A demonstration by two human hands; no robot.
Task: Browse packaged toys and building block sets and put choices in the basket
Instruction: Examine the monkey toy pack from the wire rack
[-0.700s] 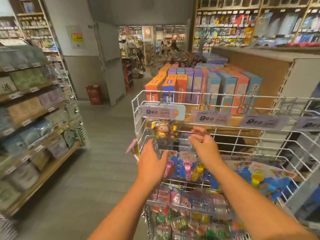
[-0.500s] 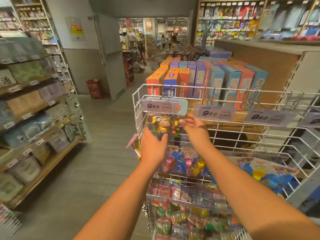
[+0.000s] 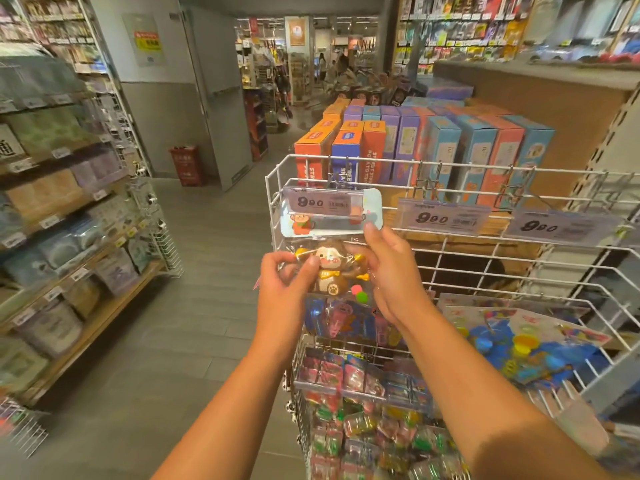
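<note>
Toy: monkey toy pack (image 3: 330,268) hangs on the white wire rack (image 3: 450,258), just under the left price tag (image 3: 323,202).
Left hand: left hand (image 3: 282,289) pinches the left edge of the clear bag with thumb and fingers.
Right hand: right hand (image 3: 389,271) holds the right edge of the bag, one finger up on the blue card top (image 3: 332,221).
Step now: I think the person is looking at the pack and may lift it off its hook.
How to do it well: hold both edges softly so the bag does not crush. Slide the card top straight toward you along the hook, then down. Do not tug, or the hole in the card could tear.
Basket: I cannot see one in this view.
Writing on tags: "990" on the left tag and on the two price tags (image 3: 443,218) to its right.
Writing on boxes: tall boxes (image 3: 346,150) behind the rack say "STREET"; the rest is too blurry.
Card picture: small cartoon monkey, left of the tag's middle.
</note>
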